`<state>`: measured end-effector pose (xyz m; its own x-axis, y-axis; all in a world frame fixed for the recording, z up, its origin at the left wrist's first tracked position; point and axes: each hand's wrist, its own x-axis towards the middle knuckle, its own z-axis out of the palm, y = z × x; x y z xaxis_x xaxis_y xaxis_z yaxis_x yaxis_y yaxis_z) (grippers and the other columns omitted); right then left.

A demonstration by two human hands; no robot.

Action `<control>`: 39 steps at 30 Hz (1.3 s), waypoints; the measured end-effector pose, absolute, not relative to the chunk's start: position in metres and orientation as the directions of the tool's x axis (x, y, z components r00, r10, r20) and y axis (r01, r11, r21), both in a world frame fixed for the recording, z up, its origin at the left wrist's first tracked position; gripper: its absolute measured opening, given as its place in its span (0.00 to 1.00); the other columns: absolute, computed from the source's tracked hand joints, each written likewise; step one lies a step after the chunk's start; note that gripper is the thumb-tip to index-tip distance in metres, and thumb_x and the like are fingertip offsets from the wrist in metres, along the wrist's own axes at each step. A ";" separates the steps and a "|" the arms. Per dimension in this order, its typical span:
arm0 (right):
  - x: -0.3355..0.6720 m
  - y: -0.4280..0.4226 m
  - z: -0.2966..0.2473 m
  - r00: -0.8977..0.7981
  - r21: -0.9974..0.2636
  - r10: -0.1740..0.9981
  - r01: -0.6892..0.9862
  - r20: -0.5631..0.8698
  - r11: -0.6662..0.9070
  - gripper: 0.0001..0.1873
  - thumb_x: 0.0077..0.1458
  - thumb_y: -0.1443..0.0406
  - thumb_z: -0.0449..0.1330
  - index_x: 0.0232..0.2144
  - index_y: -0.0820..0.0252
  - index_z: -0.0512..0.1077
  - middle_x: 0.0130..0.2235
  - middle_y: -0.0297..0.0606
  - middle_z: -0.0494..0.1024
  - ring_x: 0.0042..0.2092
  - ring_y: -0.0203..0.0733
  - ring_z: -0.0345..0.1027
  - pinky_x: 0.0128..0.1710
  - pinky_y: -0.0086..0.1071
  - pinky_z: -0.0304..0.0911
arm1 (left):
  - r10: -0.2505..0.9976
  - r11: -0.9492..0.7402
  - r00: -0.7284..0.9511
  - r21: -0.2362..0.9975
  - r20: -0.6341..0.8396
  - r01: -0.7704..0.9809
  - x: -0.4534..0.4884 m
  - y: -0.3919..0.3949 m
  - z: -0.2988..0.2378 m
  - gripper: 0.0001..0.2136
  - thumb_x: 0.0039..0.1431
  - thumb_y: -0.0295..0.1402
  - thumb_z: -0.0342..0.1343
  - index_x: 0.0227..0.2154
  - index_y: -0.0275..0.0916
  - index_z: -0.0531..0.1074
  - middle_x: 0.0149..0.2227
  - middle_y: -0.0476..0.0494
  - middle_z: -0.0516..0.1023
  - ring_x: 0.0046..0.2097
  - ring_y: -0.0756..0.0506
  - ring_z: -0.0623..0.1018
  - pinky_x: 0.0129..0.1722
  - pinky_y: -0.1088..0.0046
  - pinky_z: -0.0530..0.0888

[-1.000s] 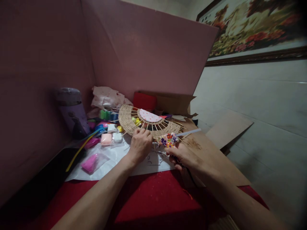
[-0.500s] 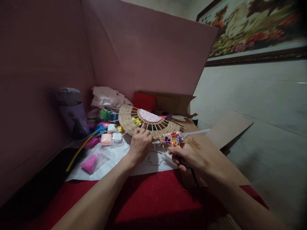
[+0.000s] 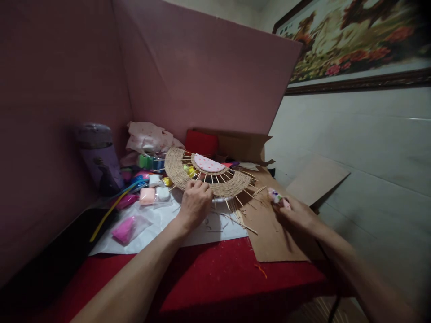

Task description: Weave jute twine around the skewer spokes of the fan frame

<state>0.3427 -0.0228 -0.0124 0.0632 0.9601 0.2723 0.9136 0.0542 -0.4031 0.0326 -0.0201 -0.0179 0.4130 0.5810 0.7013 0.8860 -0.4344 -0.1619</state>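
A half-round woven fan point(image 3: 208, 177) of twine on thin wooden sticks, with a pink dotted centre, lies on the table. My left hand point(image 3: 194, 202) grips its near edge with curled fingers. My right hand point(image 3: 296, 214) is off to the right over a brown cardboard sheet point(image 3: 272, 233), closed around a flower-patterned glue gun point(image 3: 278, 197) of which only the top shows. A few loose sticks point(image 3: 235, 220) lie between the hands.
Packets of coloured clay point(image 3: 148, 195), a pink packet point(image 3: 126, 229) and a white paper sheet point(image 3: 161, 224) lie left of the fan. A purple bottle point(image 3: 99, 157) stands far left. Pink boards point(image 3: 202, 76) wall the back; an open cardboard box point(image 3: 242, 146) sits behind.
My right hand has carried the glue gun away from the fan's edge to the right, down over the cardboard. My left hand has stayed on the fan.
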 end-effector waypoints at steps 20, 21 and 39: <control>0.197 -0.064 -0.016 -0.292 -0.889 0.943 0.458 -0.163 -0.012 0.17 0.58 0.54 0.47 0.26 0.60 0.64 0.20 0.33 0.71 0.13 0.30 0.58 0.11 0.24 0.50 | 0.602 -0.430 0.407 -0.151 0.687 0.890 0.033 -0.023 -0.016 0.08 0.57 0.29 0.49 0.24 0.38 0.70 0.30 0.44 0.72 0.37 0.43 0.68 0.39 0.63 0.62; 0.190 -0.062 -0.018 -0.328 -0.915 0.923 0.398 -0.202 -0.059 0.17 0.58 0.54 0.47 0.26 0.61 0.63 0.19 0.33 0.71 0.13 0.30 0.57 0.10 0.23 0.49 | 0.605 -0.429 0.407 -0.151 0.684 0.891 0.033 -0.023 -0.016 0.08 0.57 0.30 0.49 0.24 0.38 0.70 0.30 0.44 0.72 0.37 0.43 0.68 0.39 0.63 0.62; 0.154 -0.043 -0.035 -0.327 -0.973 0.922 -0.022 -0.209 -0.228 0.16 0.53 0.55 0.50 0.22 0.59 0.60 0.14 0.27 0.65 0.11 0.28 0.53 0.05 0.20 0.43 | 0.591 -0.447 0.477 -0.228 0.650 0.865 0.031 -0.024 -0.013 0.07 0.56 0.29 0.50 0.25 0.37 0.70 0.30 0.43 0.72 0.36 0.44 0.69 0.41 0.62 0.63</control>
